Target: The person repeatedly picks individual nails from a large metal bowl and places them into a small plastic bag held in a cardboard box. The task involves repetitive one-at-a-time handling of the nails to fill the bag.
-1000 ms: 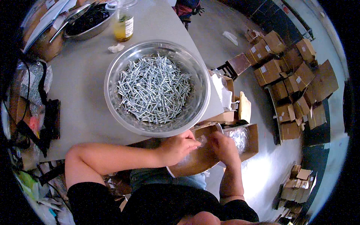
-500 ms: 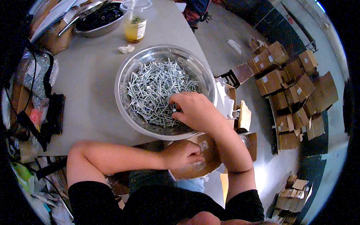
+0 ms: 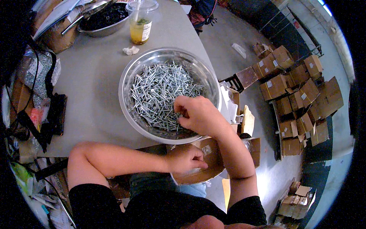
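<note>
Black pouch (image 3: 57,114) with strap – laid at the left edge of the grey table (image 3: 91,76), beside clear bags of small parts (image 3: 36,76).

Dark-filled metal bowl (image 3: 105,19) and a lidded plastic cup of yellow drink (image 3: 141,23) – stood at the far edge; a crumpled scrap of paper (image 3: 132,50) is seen just before the cup.

Large steel bowl (image 3: 167,95) – heaped with silver screws (image 3: 160,95); placed near the table's front edge.

Left hand (image 3: 187,158) – curled closed on the rim of an open cardboard box (image 3: 206,160) held below the table edge; unchanged from half a second ago.

Right hand (image 3: 198,114) – set inside the bowl at its near right side, fingers bent down into the screws; whether any are pinched cannot be told. It has been drawn slightly toward the rim since the earlier frame.

Stacked cardboard cartons (image 3: 297,95) – piled on the floor at right; more lie at lower right.
</note>
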`<action>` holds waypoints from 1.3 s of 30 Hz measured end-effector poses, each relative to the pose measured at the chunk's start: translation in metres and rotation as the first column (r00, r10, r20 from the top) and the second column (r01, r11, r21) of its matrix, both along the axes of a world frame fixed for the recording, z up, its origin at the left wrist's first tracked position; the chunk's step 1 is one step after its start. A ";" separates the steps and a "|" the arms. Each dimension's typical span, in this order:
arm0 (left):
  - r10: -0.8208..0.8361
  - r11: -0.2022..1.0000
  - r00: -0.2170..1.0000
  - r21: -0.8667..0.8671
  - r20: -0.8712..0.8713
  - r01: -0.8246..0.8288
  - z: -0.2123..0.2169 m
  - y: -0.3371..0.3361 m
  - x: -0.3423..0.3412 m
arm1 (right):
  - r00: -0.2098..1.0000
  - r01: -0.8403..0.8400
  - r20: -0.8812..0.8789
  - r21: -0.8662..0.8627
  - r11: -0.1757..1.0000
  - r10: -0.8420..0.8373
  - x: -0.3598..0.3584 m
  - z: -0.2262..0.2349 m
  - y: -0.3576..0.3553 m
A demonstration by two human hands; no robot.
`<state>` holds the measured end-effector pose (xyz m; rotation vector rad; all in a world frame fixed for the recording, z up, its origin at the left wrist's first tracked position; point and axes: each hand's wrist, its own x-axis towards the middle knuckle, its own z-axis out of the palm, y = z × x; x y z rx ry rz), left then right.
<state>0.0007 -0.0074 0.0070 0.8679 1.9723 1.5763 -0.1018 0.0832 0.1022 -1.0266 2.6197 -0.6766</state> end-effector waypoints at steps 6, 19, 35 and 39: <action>0.049 0.989 0.970 0.127 0.239 -0.082 -0.025 0.009 -0.005 | 0.995 0.094 0.050 -0.348 0.933 -0.081 0.013 0.013 0.026; 0.180 0.958 0.980 0.211 0.083 -0.194 -0.009 0.008 0.000 | 0.659 0.624 0.738 -0.432 0.651 -0.142 0.105 -0.019 0.124; 0.088 0.970 0.996 0.224 0.032 -0.093 -0.010 0.005 -0.005 | 0.482 0.668 0.838 -0.163 0.726 -0.255 0.134 -0.078 0.129; 0.021 0.992 0.987 0.116 0.159 -0.040 0.010 0.000 -0.001 | 0.496 0.622 0.861 -0.266 0.736 -0.108 0.138 -0.082 0.128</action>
